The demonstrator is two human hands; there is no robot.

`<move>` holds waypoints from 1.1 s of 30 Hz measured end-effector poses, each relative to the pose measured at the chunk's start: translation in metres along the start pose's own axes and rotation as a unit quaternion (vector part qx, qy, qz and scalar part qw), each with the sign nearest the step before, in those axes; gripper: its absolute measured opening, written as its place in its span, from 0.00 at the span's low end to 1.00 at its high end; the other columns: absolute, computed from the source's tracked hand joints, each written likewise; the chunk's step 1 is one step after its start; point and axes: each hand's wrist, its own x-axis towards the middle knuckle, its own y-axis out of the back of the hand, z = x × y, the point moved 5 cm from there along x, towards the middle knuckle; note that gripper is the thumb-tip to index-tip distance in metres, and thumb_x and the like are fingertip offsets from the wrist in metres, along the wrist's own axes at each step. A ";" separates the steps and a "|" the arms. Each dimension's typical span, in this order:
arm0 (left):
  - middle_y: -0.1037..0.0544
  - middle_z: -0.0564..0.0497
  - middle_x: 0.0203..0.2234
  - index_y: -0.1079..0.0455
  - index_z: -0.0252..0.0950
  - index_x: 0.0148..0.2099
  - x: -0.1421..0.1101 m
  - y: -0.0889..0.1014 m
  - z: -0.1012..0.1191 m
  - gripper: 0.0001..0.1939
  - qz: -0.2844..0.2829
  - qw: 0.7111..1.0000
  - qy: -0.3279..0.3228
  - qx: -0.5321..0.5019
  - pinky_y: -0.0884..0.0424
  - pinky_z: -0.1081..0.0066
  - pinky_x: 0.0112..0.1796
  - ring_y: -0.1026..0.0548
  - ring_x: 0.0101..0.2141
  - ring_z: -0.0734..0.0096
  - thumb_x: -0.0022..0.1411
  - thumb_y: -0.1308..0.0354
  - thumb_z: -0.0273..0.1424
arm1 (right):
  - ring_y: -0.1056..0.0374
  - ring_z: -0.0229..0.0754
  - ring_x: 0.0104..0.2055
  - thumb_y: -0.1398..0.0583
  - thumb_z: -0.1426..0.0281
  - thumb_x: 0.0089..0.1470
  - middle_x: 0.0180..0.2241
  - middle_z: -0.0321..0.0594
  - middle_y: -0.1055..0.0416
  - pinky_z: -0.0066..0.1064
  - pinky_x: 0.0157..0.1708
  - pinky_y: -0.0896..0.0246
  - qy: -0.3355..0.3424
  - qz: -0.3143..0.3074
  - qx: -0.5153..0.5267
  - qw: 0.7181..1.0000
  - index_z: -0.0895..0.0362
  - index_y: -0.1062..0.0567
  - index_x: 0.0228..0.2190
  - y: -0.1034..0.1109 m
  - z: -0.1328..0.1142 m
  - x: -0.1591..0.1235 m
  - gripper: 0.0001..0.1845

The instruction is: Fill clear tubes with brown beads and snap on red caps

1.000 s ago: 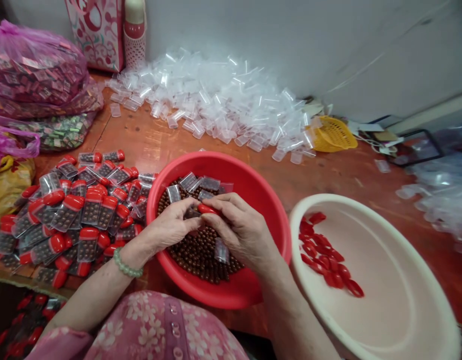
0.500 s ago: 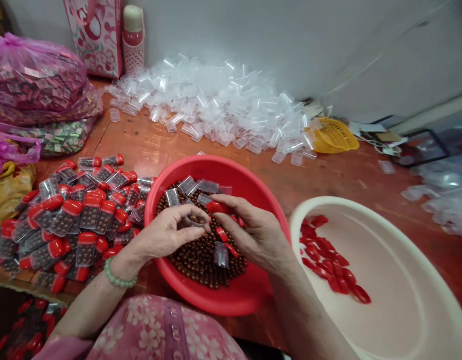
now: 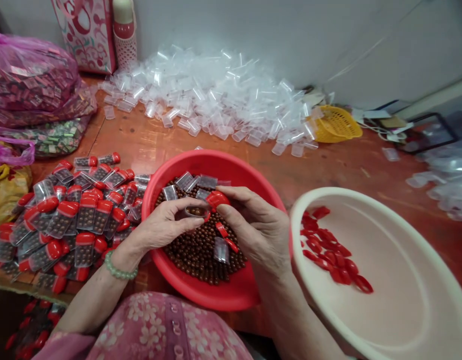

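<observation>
1. The clear container [image 3: 194, 212], with brown balls inside, is above the red basin [image 3: 261, 200], pinched between the left hand's [image 3: 167, 222] thumb and fingers.
2. The right hand's [image 3: 257, 222] thumb and fingers grip a red cap [image 3: 218, 198] at the container's right end.
3. Below lie loose brown balls [image 3: 195, 257].
4. Left of the basin, red-capped containers [image 3: 89, 212] are heaped.
5. Right, a white basin [image 3: 396, 305] holds red pieces [image 3: 331, 257].

no readable text, labels, brands, numbers or signs, printed packets [image 3: 32, 85] (at left, under pink plastic) too small to read
</observation>
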 end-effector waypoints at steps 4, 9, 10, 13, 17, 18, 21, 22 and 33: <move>0.23 0.51 0.38 0.26 0.37 0.49 0.001 -0.001 0.001 0.16 -0.010 1.000 0.001 0.004 0.33 0.72 0.41 0.28 0.35 0.74 0.58 0.39 0.31 | 0.28 0.42 0.45 0.38 0.70 0.56 0.42 0.39 0.25 0.37 0.47 0.32 0.030 -0.013 -0.006 0.999 0.50 0.24 0.44 -0.004 -0.007 0.000 0.13; 0.26 0.54 0.30 0.26 0.35 0.46 0.002 -0.002 0.003 0.13 -0.013 1.000 0.000 0.006 0.36 0.74 0.35 0.33 0.30 0.76 0.59 0.40 0.32 | 0.28 0.43 0.44 0.39 0.72 0.57 0.41 0.40 0.24 0.39 0.46 0.31 0.073 -0.045 -0.044 0.995 0.50 0.24 0.44 -0.013 -0.016 0.003 0.12; 0.27 0.54 0.30 0.26 0.34 0.45 0.002 -0.002 0.004 0.12 -0.016 1.000 -0.010 0.005 0.36 0.73 0.37 0.33 0.31 0.76 0.58 0.40 0.31 | 0.28 0.43 0.44 0.39 0.73 0.57 0.40 0.40 0.24 0.39 0.45 0.31 0.083 -0.051 -0.058 0.994 0.50 0.24 0.43 -0.014 -0.017 0.004 0.12; 0.27 0.54 0.31 0.26 0.34 0.43 0.001 -0.002 0.005 0.11 -0.016 1.000 -0.023 0.008 0.37 0.72 0.41 0.32 0.33 0.74 0.58 0.40 0.31 | 0.28 0.43 0.43 0.40 0.72 0.57 0.39 0.40 0.24 0.38 0.44 0.31 0.098 -0.072 -0.095 0.988 0.50 0.24 0.43 -0.017 -0.017 0.006 0.12; 0.29 0.55 0.27 0.29 0.33 0.43 0.001 -0.001 -0.001 0.10 -0.023 0.999 0.001 0.025 0.37 0.72 0.35 0.33 0.29 0.75 0.59 0.41 0.32 | 0.28 0.42 0.42 0.40 0.72 0.57 0.39 0.40 0.24 0.38 0.44 0.31 0.073 -0.087 -0.086 0.990 0.51 0.23 0.42 -0.018 -0.011 0.008 0.11; 0.30 0.55 0.26 0.29 0.33 0.43 0.001 -0.001 -0.002 0.10 -0.028 0.999 0.005 0.026 0.37 0.72 0.34 0.34 0.28 0.76 0.60 0.42 0.33 | 0.28 0.42 0.42 0.40 0.71 0.57 0.39 0.40 0.24 0.38 0.44 0.31 0.056 -0.088 -0.070 0.992 0.51 0.23 0.42 -0.017 -0.009 0.009 0.10; 0.31 0.56 0.25 0.32 0.33 0.43 0.002 -0.002 -0.005 0.10 -0.040 0.999 0.012 0.026 0.36 0.74 0.31 0.33 0.26 0.78 0.61 0.44 0.32 | 0.27 0.41 0.41 0.38 0.70 0.56 0.39 0.38 0.24 0.36 0.43 0.31 -0.015 -0.084 -0.002 0.996 0.52 0.23 0.41 -0.015 0.002 0.010 0.10; 0.31 0.56 0.25 0.32 0.33 0.43 0.002 -0.002 -0.005 0.09 -0.042 0.999 0.013 0.026 0.36 0.74 0.31 0.33 0.25 0.78 0.61 0.44 0.32 | 0.27 0.40 0.41 0.38 0.69 0.56 0.39 0.38 0.23 0.35 0.44 0.31 -0.034 -0.081 0.018 0.996 0.52 0.22 0.41 -0.015 0.005 0.010 0.10; 0.27 0.52 0.30 0.36 0.32 0.38 0.000 -0.004 -0.006 0.19 -0.073 0.993 0.070 -0.054 0.31 0.76 0.28 0.25 0.25 0.78 0.57 0.40 0.44 | 0.27 0.38 0.40 0.35 0.69 0.53 0.38 0.35 0.22 0.32 0.43 0.31 -0.096 -0.037 0.104 0.989 0.49 0.21 0.40 -0.012 0.018 0.009 0.10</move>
